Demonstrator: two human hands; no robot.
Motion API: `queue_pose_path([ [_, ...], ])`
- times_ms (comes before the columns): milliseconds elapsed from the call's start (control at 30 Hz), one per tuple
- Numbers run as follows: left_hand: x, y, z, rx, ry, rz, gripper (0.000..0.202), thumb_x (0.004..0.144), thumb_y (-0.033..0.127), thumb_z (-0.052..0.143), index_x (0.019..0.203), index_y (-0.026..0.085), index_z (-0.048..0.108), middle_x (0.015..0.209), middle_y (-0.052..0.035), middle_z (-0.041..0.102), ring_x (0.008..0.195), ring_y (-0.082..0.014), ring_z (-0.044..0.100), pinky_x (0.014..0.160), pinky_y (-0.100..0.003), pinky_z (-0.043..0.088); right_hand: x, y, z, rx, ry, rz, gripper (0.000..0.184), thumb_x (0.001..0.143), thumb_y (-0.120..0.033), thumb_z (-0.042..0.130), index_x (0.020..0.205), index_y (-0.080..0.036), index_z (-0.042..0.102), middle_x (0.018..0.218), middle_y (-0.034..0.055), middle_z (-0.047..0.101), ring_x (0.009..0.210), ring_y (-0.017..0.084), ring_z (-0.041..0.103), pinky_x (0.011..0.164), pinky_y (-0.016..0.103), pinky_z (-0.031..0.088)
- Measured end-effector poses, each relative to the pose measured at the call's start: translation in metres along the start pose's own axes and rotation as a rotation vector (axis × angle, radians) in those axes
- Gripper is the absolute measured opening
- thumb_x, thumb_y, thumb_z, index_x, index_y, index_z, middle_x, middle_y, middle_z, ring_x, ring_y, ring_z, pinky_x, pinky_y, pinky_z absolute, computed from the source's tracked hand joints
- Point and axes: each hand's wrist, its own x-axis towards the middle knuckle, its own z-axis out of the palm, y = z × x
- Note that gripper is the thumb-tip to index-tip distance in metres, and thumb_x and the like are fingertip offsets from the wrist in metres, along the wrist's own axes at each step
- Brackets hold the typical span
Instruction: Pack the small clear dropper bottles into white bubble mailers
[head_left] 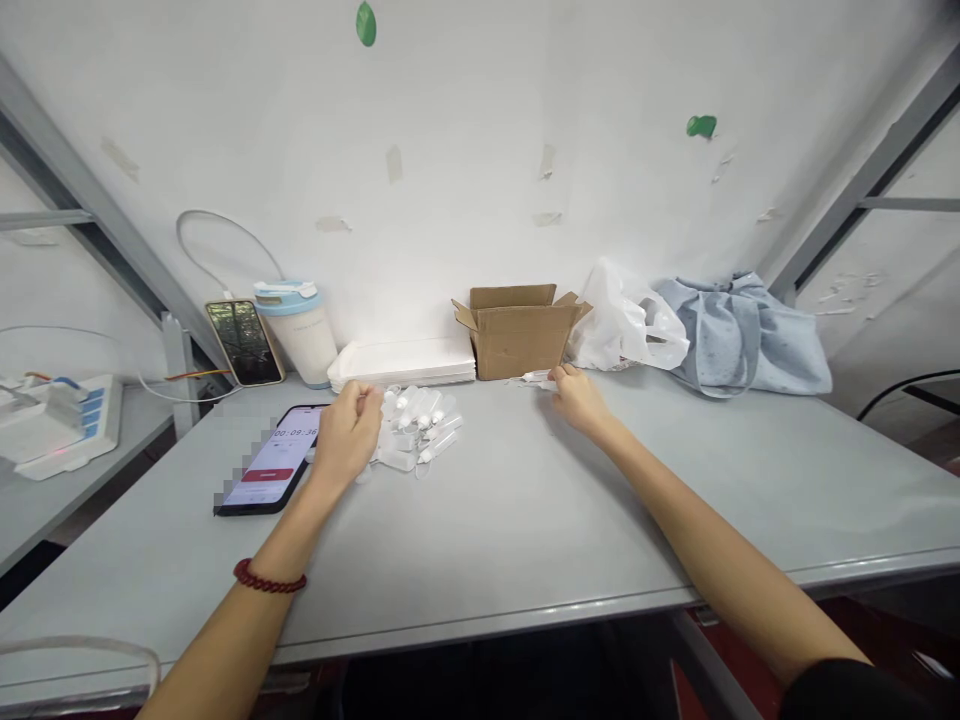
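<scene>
A loose pile of small clear plastic bottles (439, 443) with white tips lies left of the table's middle. My left hand (349, 430) is at the pile's left edge, its fingers curled together. Whatever those fingers grip is too small or hidden to name. Further right, my right hand (577, 400) reaches to the foot of the cardboard box (521, 340), fingertips pinched at the end of a small plastic bottle (535, 377). That bottle lies near the table surface and is partly covered by the fingers.
A phone (266, 465) showing a timer lies beside my left forearm. Along the wall stand another phone (244, 342), a tumbler (300, 335), a white stack (405, 360), a plastic bag (622, 320) and a blue cloth bag (780, 340). A power strip (79, 425) sits left.
</scene>
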Motion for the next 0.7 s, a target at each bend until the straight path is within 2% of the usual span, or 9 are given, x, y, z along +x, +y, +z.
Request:
queue_pose_path([
  [200,-0.003,0.004,0.001,-0.023,-0.042,0.026,0.023,0.083,0.036,0.041,0.067,0.02,0.046,0.05,0.0055,0.05,0.046,-0.0115,0.043,0.051,-0.023,0.033,-0.001,-0.002,0.002,0.052,-0.004,-0.002,0.024,0.075,-0.001,0.048,0.095,-0.01,0.058,0.104,0.02,0.061,0.102,0.03,0.051,0.078,0.036,0.037],
  [333,-0.006,0.007,0.001,-0.04,-0.076,0.068,0.024,0.083,0.036,0.041,0.066,0.02,0.047,0.051,0.0056,0.048,0.046,-0.0103,0.041,0.051,-0.022,0.032,-0.003,-0.005,0.0,0.172,-0.01,-0.008,0.015,0.075,-0.007,0.051,0.086,-0.012,0.062,0.095,0.0175,0.065,0.097,0.029,0.054,0.076,0.035,0.038],
  [533,-0.018,0.017,0.007,0.001,-0.172,0.187,0.025,0.082,0.035,0.043,0.065,0.019,0.052,0.051,0.0046,0.045,0.048,-0.011,0.04,0.051,-0.023,0.031,-0.016,-0.031,-0.018,0.448,-0.015,-0.107,0.016,0.082,-0.023,0.05,0.089,-0.016,0.062,0.092,0.0054,0.068,0.081,0.015,0.06,0.069,0.024,0.044],
  [567,-0.021,0.019,0.009,0.002,-0.201,0.204,0.024,0.082,0.035,0.043,0.068,0.019,0.053,0.051,0.0048,0.045,0.048,-0.0112,0.041,0.051,-0.023,0.031,-0.021,-0.037,-0.022,0.507,-0.022,-0.137,0.018,0.083,-0.027,0.048,0.088,-0.017,0.062,0.091,0.0038,0.067,0.08,0.014,0.06,0.067,0.023,0.044],
  [633,-0.026,0.024,0.012,-0.021,-0.266,0.216,0.023,0.083,0.035,0.042,0.079,0.019,0.057,0.051,0.0052,0.046,0.047,-0.0118,0.043,0.051,-0.023,0.032,-0.03,-0.049,-0.029,0.784,-0.038,-0.205,0.018,0.081,-0.03,0.051,0.083,-0.017,0.063,0.087,0.004,0.067,0.08,0.016,0.06,0.066,0.025,0.044],
  [700,-0.029,0.027,0.014,-0.058,-0.324,0.205,0.026,0.084,0.036,0.041,0.092,0.018,0.058,0.052,0.0054,0.047,0.048,-0.0126,0.046,0.052,-0.024,0.035,-0.04,-0.06,-0.035,0.926,-0.079,-0.243,0.019,0.081,-0.031,0.051,0.082,-0.017,0.064,0.087,0.0037,0.066,0.078,0.016,0.059,0.066,0.026,0.044],
])
